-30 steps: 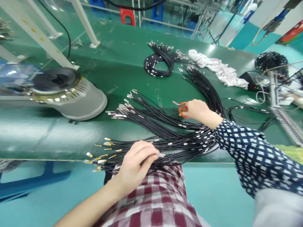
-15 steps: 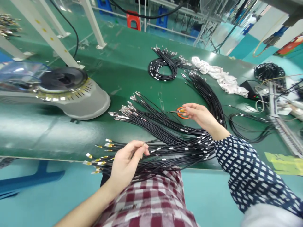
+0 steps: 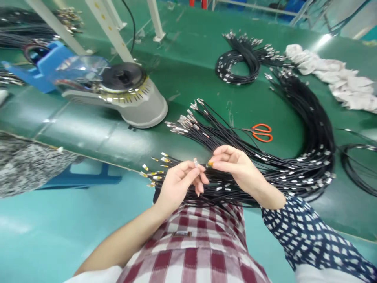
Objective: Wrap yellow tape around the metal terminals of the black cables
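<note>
My left hand (image 3: 181, 181) pinches a thin black cable near its silver connector end (image 3: 195, 161), which sticks up between thumb and forefinger. Close beside it, my right hand (image 3: 237, 167) is closed at the fingertips on a small yellow piece (image 3: 210, 164), perhaps tape; its exact kind is too small to tell. Below both hands runs a bundle of black cables (image 3: 282, 173) with white labels. Several cable ends with yellow wrapping (image 3: 156, 177) lie left of my left hand. Orange-handled scissors (image 3: 262, 133) rest on the green table (image 3: 200, 74) beyond my right hand.
A grey tape dispenser (image 3: 147, 108) with a dark round reel stands at the left. Farther back lie a coiled cable bundle (image 3: 219, 68) and a crumpled white cloth (image 3: 338, 78). White metal posts (image 3: 156, 21) rise from the table. Another coil (image 3: 353, 169) sits at the right.
The right hand has let go of the orange scissors, now lying on the table, and has come close to the left hand. The view has shifted left and down.
</note>
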A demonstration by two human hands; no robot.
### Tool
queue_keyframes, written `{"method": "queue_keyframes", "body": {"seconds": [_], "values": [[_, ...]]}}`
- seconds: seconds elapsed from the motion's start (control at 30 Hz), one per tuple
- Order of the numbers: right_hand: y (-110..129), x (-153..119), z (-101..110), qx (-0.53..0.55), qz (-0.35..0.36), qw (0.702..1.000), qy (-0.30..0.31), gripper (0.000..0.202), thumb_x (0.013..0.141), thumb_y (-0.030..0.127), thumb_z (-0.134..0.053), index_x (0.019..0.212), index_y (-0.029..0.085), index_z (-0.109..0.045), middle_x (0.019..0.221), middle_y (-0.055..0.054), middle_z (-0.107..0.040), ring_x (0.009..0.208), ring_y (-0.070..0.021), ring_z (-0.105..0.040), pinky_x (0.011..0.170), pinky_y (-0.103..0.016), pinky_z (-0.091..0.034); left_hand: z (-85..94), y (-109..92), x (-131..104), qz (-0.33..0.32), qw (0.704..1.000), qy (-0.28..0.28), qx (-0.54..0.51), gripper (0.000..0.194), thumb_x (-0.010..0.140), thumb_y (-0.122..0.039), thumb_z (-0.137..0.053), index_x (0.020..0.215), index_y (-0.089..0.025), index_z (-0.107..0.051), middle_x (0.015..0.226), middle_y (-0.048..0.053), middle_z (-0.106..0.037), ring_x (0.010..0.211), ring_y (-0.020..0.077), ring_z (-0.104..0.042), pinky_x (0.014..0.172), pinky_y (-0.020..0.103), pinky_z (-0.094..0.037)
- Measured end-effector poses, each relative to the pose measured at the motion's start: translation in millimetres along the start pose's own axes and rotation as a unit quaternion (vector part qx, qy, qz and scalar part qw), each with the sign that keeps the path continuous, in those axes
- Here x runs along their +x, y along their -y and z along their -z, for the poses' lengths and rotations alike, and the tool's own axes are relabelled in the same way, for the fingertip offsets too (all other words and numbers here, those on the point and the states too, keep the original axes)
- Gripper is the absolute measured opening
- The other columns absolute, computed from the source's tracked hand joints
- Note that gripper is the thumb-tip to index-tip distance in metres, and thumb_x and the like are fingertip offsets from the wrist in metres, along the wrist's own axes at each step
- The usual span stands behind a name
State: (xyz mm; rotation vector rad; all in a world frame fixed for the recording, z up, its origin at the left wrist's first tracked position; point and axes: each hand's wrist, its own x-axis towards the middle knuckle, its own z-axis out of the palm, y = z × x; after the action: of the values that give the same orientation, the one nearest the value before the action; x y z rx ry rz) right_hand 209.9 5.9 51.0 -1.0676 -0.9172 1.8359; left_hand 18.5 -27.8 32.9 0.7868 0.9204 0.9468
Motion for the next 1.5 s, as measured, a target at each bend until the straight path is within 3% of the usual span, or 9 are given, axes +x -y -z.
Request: {"method": "queue_keyframes", "body": {"seconds": [0.17, 0.23, 0.57, 0.8, 1.1, 1.27, 1.4, 1.5], "values": [[-16.3, 10.3, -21.8, 0.004, 0.020, 1.000, -0.013, 0.030, 0.068, 0.023, -0.086, 0.089, 0.021, -0.065, 0.080, 0.001, -0.073, 0.072, -0.0106, -0.067, 0.073, -0.024, -0.052, 7.7, 3.8, -3.2, -0.040, 0.999, -0.016, -0.009, 0.033, 0.093, -0.029, -0.060, 0.123, -0.018, -0.049, 0.074, 0.004, -0.072, 0.053, 0.0129, -0.064, 0.052, 0.024, -0.052], [-17.9, 12.4, -28.1, -0.009, 0.030, 0.999, -0.027, 0.029, 0.068, 0.024, -0.086, 0.087, 0.021, -0.064, 0.079, 0.001, -0.072, 0.072, -0.0111, -0.066, 0.073, -0.025, -0.052, 9.1, 4.5, -3.7, -0.051, 0.999, -0.016, -0.010, 0.037, 0.094, -0.029, -0.059, 0.127, -0.018, -0.046, 0.073, 0.003, -0.072, 0.053, 0.0132, -0.064, 0.052, 0.024, -0.053], [-29.6, 17.6, -34.4, 0.004, 0.020, 1.000, -0.017, 0.028, 0.070, 0.028, -0.084, 0.086, 0.022, -0.062, 0.077, 0.002, -0.069, 0.061, -0.0109, -0.061, 0.062, -0.026, -0.053, 12.1, 5.0, -2.7, -0.059, 0.998, 0.007, -0.006, 0.035, 0.094, -0.029, -0.059, 0.128, -0.019, -0.054, 0.073, 0.002, -0.071, 0.056, 0.0123, -0.064, 0.055, 0.024, -0.053], [-26.9, 16.6, -34.6, 0.005, 0.025, 1.000, -0.015, 0.027, 0.071, 0.027, -0.083, 0.087, 0.022, -0.062, 0.076, 0.003, -0.069, 0.066, -0.0117, -0.064, 0.067, -0.027, -0.053, 12.9, 5.1, -3.1, -0.052, 0.999, 0.013, 0.005, 0.040, 0.094, -0.030, -0.059, 0.131, -0.017, -0.054, 0.073, 0.004, -0.071, 0.055, 0.0123, -0.062, 0.054, 0.024, -0.052], [-28.1, 16.1, -38.2, 0.000, 0.038, 0.999, -0.017, 0.028, 0.072, 0.028, -0.082, 0.086, 0.023, -0.058, 0.075, 0.004, -0.067, 0.062, -0.0111, -0.062, 0.061, -0.026, -0.052, 10.8, 3.9, -3.2, -0.058, 0.998, 0.010, 0.000, 0.038, 0.094, -0.029, -0.059, 0.130, -0.018, -0.055, 0.073, 0.003, -0.070, 0.055, 0.0122, -0.062, 0.055, 0.025, -0.053], [-26.3, 13.9, -45.5, -0.055, 0.068, 0.995, -0.058, 0.027, 0.074, 0.030, -0.080, 0.084, 0.023, -0.056, 0.075, 0.002, -0.068, 0.056, -0.0109, -0.058, 0.058, -0.028, -0.047, 9.4, 4.2, -2.8, -0.060, 0.998, 0.001, -0.006, 0.039, 0.092, -0.031, -0.062, 0.129, -0.018, -0.056, 0.071, 0.002, -0.070, 0.054, 0.0124, -0.062, 0.054, 0.025, -0.052], [-29.5, 13.5, -48.7, -0.100, 0.093, 0.986, -0.100, 0.027, 0.073, 0.028, -0.080, 0.080, 0.022, -0.055, 0.070, 0.002, -0.066, 0.063, -0.0128, -0.060, 0.063, -0.028, -0.047, 7.6, 5.4, -0.9, -0.065, 0.997, -0.028, -0.010, 0.037, 0.091, -0.031, -0.064, 0.125, -0.018, -0.059, 0.068, 0.001, -0.069, 0.051, 0.0121, -0.061, 0.050, 0.023, -0.051], [-32.3, 15.0, -45.5, -0.094, 0.085, 0.988, -0.084, 0.026, 0.075, 0.029, -0.079, 0.082, 0.022, -0.055, 0.072, 0.002, -0.067, 0.065, -0.0126, -0.060, 0.064, -0.028, -0.047, 7.5, 6.0, 1.3, -0.064, 0.997, -0.033, -0.027, 0.032, 0.093, -0.032, -0.061, 0.121, -0.017, -0.064, 0.067, 0.002, -0.069, 0.049, 0.0123, -0.061, 0.047, 0.023, -0.049]]}}
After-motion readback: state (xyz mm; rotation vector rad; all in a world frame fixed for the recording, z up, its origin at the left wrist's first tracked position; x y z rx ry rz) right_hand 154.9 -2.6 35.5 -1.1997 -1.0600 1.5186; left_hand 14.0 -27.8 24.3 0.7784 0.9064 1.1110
